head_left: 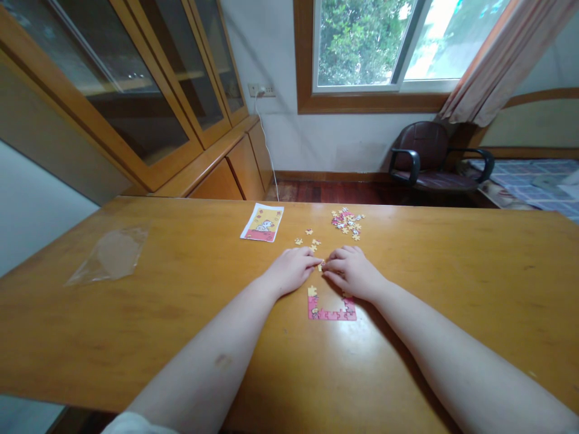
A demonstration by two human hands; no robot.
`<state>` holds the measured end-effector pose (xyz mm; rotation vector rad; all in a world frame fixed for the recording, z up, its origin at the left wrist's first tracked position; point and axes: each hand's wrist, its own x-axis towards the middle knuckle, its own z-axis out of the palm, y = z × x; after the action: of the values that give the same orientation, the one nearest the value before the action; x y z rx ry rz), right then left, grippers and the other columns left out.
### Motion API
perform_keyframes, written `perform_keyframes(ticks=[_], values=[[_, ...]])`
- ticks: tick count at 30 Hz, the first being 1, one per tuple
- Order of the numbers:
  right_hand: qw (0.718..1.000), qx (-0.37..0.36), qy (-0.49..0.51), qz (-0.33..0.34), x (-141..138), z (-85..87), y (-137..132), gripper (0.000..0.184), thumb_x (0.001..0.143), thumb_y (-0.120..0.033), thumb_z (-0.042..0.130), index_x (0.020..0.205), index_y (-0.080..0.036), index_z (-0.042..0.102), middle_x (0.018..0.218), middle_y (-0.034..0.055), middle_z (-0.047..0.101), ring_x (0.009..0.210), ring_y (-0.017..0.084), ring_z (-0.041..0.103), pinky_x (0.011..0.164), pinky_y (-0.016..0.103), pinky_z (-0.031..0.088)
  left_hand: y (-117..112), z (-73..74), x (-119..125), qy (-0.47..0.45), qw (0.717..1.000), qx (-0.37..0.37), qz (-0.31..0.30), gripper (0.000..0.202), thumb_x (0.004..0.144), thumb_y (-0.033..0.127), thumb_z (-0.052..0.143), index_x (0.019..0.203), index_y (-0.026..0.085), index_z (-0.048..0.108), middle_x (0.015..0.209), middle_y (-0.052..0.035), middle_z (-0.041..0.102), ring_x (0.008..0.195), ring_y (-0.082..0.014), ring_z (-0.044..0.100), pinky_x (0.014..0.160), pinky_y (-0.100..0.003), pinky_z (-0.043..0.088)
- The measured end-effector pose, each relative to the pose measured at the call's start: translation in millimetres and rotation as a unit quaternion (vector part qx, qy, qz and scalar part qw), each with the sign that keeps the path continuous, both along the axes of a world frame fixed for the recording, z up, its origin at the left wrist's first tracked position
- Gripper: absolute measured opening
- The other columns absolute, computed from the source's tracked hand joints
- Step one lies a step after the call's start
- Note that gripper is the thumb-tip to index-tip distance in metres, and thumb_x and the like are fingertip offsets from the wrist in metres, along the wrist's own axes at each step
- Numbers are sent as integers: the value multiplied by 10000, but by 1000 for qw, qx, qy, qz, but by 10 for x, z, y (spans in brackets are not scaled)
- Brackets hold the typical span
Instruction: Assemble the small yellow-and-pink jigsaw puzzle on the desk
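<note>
My left hand and right hand rest knuckles-up on the wooden table, about midway between its left and right edges. Their fingertips meet and pinch one small yellow puzzle piece between them. Just toward the near edge, partly under my right hand, lies the partly assembled puzzle, a pink bottom border with a yellow stub up its left side. A few stray pieces sit just beyond my fingers, and a heap of loose pieces lies near the far edge. The reference card is left of that heap, and an empty plastic bag lies near the left edge
</note>
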<state>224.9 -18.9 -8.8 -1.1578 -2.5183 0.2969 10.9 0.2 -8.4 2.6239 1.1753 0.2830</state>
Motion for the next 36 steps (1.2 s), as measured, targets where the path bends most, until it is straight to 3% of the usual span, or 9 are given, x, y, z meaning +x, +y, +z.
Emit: perform_keyframes(ticks=[20,29,36], values=[[1000,-2,2,-7,3,-29,24,237,907,-398,566,1026,-255,714,961,66,653,919,205,524,821,360,340,-19,38,-11,-4,1000,15,2,267,912,273,493,1066,273,711,980,-47,647,921,-191,603,843,-319,471],[991,48,77,-93,80,-106,100,217,922,-331,534,918,-207,712,911,72,676,871,200,583,830,356,380,14,59,-82,-8,995,6,101,148,850,319,578,889,224,684,962,-46,626,889,-203,608,833,-341,482],[980,51,150,-125,135,-157,159,228,910,-325,523,831,-204,700,836,70,686,826,210,603,787,348,425,12,76,-100,-1,992,12,123,214,857,337,543,995,238,673,1036,-57,626,945,-219,613,858,-344,480]])
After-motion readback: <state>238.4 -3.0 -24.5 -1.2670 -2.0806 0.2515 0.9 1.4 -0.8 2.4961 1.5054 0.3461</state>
